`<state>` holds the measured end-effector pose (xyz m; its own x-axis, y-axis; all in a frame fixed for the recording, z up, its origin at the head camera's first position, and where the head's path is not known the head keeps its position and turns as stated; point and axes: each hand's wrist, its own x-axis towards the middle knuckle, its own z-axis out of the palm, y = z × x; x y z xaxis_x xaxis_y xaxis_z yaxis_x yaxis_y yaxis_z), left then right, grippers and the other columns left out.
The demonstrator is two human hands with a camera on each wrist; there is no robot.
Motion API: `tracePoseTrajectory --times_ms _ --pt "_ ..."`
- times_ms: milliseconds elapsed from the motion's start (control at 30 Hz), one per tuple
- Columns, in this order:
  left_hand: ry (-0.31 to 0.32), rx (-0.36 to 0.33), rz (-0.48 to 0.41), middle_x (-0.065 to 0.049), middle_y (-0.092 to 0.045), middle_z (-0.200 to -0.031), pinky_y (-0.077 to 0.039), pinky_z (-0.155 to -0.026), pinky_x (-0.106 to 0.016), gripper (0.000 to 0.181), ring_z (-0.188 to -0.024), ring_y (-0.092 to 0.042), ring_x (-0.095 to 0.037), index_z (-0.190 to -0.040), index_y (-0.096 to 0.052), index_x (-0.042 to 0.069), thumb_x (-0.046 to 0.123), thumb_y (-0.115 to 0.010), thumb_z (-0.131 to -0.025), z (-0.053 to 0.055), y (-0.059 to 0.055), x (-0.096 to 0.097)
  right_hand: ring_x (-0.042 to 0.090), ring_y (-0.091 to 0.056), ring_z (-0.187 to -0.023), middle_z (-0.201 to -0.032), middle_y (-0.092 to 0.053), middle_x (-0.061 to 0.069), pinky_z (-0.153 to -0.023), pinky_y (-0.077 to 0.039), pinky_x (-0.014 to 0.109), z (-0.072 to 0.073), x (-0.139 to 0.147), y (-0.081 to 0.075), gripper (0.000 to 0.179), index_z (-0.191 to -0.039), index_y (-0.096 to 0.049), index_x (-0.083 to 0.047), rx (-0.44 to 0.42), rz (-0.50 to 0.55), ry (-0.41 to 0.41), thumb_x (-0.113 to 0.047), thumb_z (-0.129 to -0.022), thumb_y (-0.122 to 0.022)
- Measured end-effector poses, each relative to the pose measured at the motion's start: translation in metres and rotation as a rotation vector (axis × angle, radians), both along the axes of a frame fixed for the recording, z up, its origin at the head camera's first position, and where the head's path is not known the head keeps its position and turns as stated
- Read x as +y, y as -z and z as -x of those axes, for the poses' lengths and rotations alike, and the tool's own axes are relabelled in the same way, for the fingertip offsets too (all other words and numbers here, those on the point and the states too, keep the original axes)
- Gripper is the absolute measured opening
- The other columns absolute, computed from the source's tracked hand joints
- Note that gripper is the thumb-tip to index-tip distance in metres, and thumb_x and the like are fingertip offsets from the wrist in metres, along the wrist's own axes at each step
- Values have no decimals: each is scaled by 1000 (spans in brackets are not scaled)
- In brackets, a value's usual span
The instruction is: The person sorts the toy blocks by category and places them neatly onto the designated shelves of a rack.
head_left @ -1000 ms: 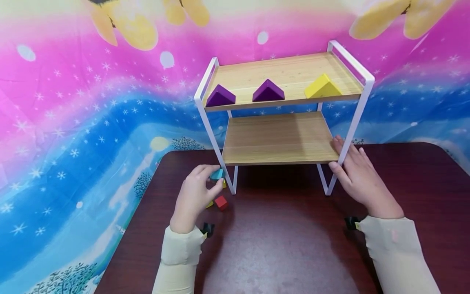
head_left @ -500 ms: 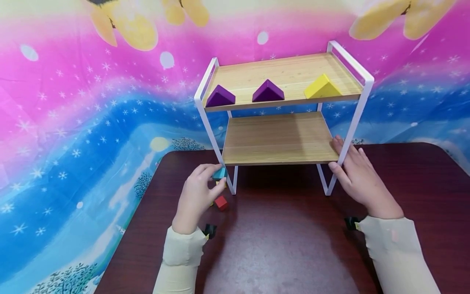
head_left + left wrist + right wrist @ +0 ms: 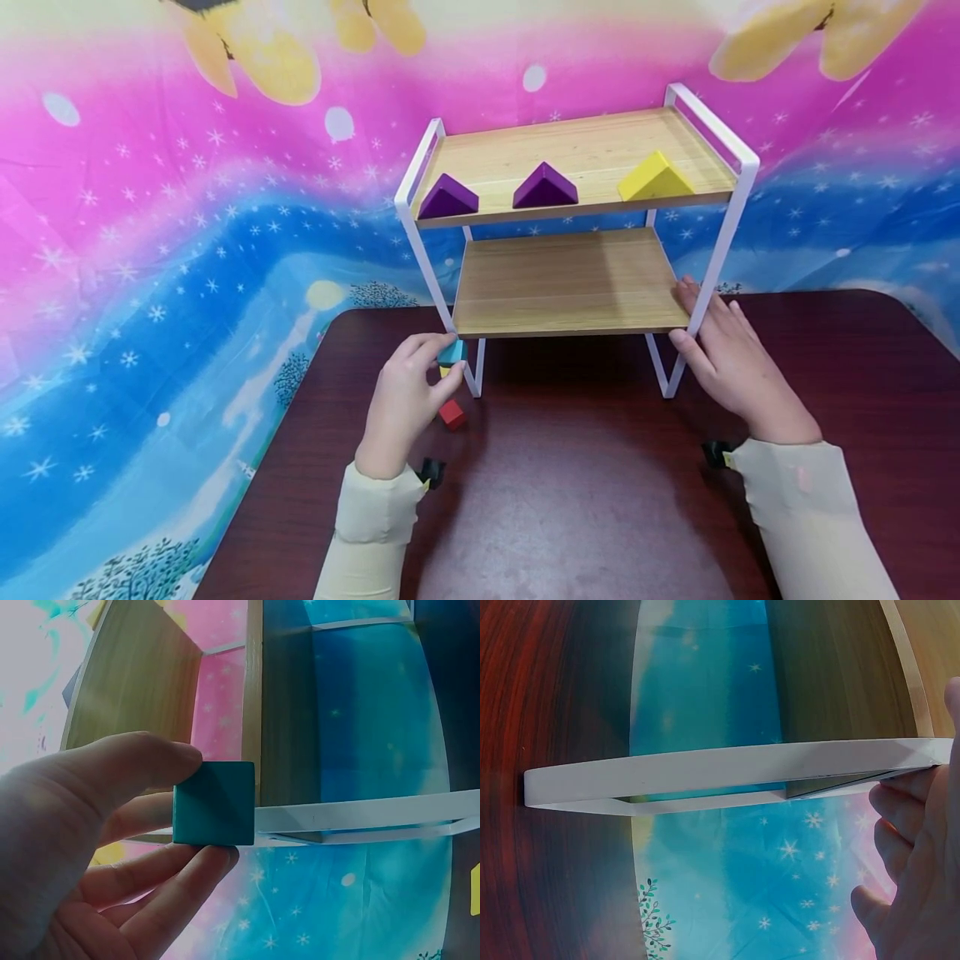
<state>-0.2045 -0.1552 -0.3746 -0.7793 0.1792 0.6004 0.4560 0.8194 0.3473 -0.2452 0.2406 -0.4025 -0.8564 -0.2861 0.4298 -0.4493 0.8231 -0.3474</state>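
My left hand (image 3: 401, 396) pinches a small teal block (image 3: 453, 352) between thumb and fingers, beside the front left leg of a two-tier wooden shelf (image 3: 570, 283). In the left wrist view the teal block (image 3: 214, 802) turns a square face to the camera, with the shelf's white frame (image 3: 360, 811) right behind it. Whether block and leg touch, I cannot tell. At the shelf's right side, my right hand (image 3: 731, 367) rests against the white frame at lower-tier height, its fingers extended. The right wrist view catches only part of this hand (image 3: 919, 840).
Two purple triangular blocks (image 3: 545, 185) and a yellow triangular block (image 3: 656, 177) stand along the top tier's front edge. On the dark table (image 3: 585, 500) lie a red block (image 3: 452, 414) and, mostly hidden, a yellow block (image 3: 445, 372). A patterned cloth (image 3: 187, 250) hangs behind.
The left hand has shifted slightly right, bringing the teal block closer to the shelf's left leg. The right hand keeps its place on the frame.
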Motion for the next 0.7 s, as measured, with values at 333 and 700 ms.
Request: tracePoseTrajectory --times_ms 333,700 --pt "4 27 -29 -5 -62 -108 -54 -77 -27 37 -89 -62 -14 -114 -68 10 18 -77 -79 -1 -2 3 24 -6 -144 -157 -11 5 -113 4 47 -1 1 1 59 -151 -17 -14 1 5 -1 -36 -101 -39" --pt "-5 24 -36 -6 -62 -110 -54 -78 -28 40 -92 -61 -14 -115 -68 9 17 -78 -77 -2 -1 7 23 -4 -144 -157 -11 4 -113 6 47 0 1 0 59 -151 -16 -16 -5 -8 1 -35 -101 -39"
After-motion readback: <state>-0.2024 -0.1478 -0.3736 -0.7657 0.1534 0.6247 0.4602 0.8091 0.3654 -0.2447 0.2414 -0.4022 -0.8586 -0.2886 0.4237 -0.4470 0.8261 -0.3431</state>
